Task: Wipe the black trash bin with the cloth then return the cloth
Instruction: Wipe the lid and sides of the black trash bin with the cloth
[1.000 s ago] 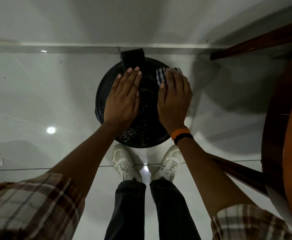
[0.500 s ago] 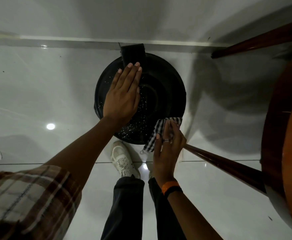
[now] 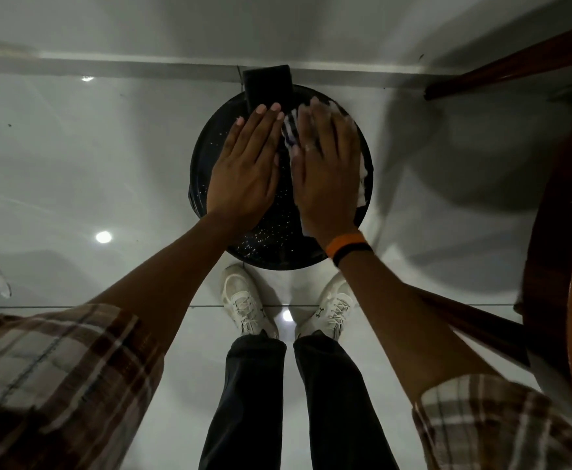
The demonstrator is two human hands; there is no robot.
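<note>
Black trash bin (image 3: 271,245), frame centre, lid closed; contents not visible. Left hand (image 3: 244,171) flat, fingers extended, on lid, gripping nothing. Right hand (image 3: 328,174) flat, pressing checked cloth (image 3: 291,130) onto lid's right half; cloth blurred.

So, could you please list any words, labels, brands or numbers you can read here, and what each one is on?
No readable words or numbers anywhere.
Shoes: a small dark logo mark on each tongue, no letters, too small to name.
Trash bin: only pale specks on the lid, no label.
Cloth: checked pattern, blurred, no text.
Wristbands: plain orange and black.
</note>
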